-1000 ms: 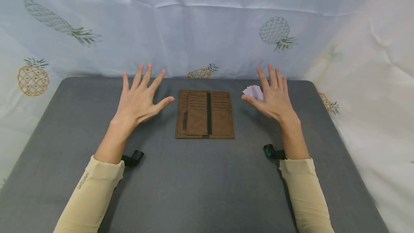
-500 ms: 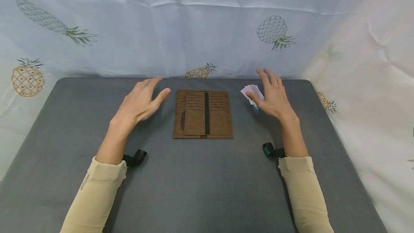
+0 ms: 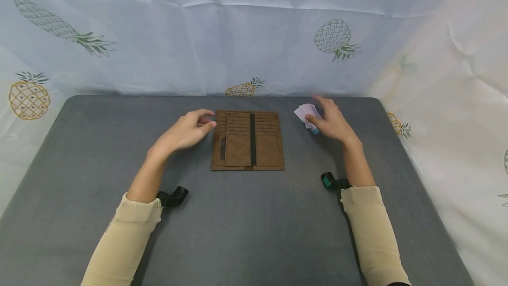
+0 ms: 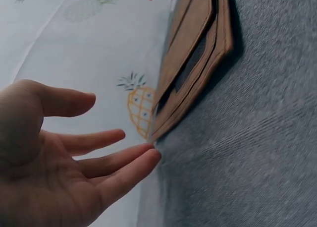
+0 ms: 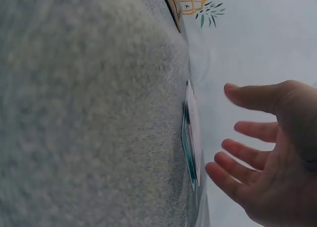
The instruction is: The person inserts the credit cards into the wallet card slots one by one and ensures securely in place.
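A brown wallet (image 3: 240, 144) lies spread open on the table, its card slots and a dark centre strip facing up. My left hand (image 3: 185, 131) is at the wallet's left edge, fingers loosely bent and thumb apart, holding nothing. In the left wrist view the fingers (image 4: 133, 170) come close to the wallet's corner (image 4: 198, 73); whether they touch it I cannot tell. Over a small fanned stack of pale cards (image 3: 308, 115) hovers my right hand (image 3: 335, 120), thumb and fingers apart. The right wrist view has the stack (image 5: 190, 138) flat on the table, apart from the fingers (image 5: 242, 152).
The grey table (image 3: 254, 224) backs onto a white curtain (image 3: 246, 47) printed with pineapples. A black wrist-camera mount (image 3: 173, 196) sits on the left wrist, another black mount (image 3: 333, 181) on the right.
My left hand has moved right and down to the wallet's edge, its spread fingers now bent. The right hand has lowered toward the cards, its fingers less spread. Wallet and cards stay in place.
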### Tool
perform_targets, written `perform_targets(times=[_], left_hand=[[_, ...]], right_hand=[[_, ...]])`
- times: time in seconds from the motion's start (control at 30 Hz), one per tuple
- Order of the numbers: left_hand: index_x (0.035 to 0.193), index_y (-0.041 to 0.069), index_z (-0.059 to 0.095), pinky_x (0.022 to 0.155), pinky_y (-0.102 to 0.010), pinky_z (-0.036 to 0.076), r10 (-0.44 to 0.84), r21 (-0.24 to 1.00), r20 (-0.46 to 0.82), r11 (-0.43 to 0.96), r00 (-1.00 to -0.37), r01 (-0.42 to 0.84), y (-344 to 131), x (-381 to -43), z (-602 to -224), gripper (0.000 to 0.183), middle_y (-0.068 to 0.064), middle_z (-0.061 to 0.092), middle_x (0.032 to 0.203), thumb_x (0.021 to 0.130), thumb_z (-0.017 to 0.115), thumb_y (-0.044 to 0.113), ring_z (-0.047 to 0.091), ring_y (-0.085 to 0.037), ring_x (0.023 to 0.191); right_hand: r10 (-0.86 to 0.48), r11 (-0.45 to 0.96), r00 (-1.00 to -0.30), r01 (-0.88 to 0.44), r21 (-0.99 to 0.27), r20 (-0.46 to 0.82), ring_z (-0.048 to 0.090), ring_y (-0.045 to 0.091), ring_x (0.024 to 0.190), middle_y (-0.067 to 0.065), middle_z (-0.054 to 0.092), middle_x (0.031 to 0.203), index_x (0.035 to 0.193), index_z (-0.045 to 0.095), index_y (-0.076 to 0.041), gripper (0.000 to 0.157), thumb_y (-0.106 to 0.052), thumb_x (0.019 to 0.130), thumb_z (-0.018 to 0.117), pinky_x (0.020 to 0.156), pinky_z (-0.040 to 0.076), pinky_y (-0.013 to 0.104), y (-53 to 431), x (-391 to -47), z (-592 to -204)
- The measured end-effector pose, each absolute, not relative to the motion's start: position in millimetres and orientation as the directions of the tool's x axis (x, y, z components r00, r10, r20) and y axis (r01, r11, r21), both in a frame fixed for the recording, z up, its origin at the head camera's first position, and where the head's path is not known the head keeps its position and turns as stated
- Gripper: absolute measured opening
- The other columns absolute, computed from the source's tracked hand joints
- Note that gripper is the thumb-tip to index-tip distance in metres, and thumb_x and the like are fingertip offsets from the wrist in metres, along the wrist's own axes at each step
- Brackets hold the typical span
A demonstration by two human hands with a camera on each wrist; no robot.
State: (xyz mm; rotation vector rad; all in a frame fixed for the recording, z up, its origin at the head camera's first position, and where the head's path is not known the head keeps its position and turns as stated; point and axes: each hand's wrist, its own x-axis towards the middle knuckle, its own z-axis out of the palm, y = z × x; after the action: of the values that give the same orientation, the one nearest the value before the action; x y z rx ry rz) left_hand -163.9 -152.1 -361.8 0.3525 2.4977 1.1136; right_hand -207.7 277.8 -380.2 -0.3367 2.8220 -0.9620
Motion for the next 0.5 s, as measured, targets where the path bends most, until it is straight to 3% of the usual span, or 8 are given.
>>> perform_targets(times=[0.1, 0.3, 0.5], left_hand=[[0.163, 0.003, 0.043, 0.119, -0.063, 0.047, 0.382, 0.779, -0.260, 0.626, -0.887, 0.041, -150.0, -165.6, -365.1, 0.055, -0.027, 0.060, 0.155, 0.115, 0.047, 0.030, 0.057, -0.044, 0.146], [0.165, 0.003, 0.039, 0.116, -0.060, 0.051, 0.380, 0.823, -0.288, 0.567, -0.879, -0.024, -150.3, -167.5, -369.2, 0.055, -0.028, 0.056, 0.158, 0.116, 0.047, 0.026, 0.063, -0.045, 0.139], [0.167, 0.002, 0.034, 0.125, -0.053, 0.047, 0.349, 0.899, -0.312, 0.411, -0.884, -0.155, -151.3, -167.6, -373.7, 0.055, -0.028, 0.047, 0.164, 0.115, 0.045, 0.020, 0.053, -0.044, 0.151]], right_hand=[[-0.240, 0.771, -0.965, -0.125, -0.625, -0.102, 0.042, 0.054, 0.152, 0.035, 0.031, 0.170, 0.167, 0.029, 0.008, 0.072, -0.020, 0.110, 0.063, 0.124, 0.038, 0.068, 279.3, -211.2, -383.1], [-0.239, 0.798, -0.963, -0.121, -0.591, -0.124, 0.039, 0.054, 0.155, 0.039, 0.035, 0.166, 0.163, 0.031, 0.015, 0.070, -0.016, 0.109, 0.063, 0.127, 0.035, 0.067, 278.4, -216.0, -388.6], [-0.220, 0.830, -0.965, -0.110, -0.547, -0.140, 0.035, 0.054, 0.157, 0.040, 0.036, 0.166, 0.162, 0.033, 0.016, 0.072, -0.016, 0.108, 0.066, 0.129, 0.034, 0.066, 276.1, -217.4, -389.8]])
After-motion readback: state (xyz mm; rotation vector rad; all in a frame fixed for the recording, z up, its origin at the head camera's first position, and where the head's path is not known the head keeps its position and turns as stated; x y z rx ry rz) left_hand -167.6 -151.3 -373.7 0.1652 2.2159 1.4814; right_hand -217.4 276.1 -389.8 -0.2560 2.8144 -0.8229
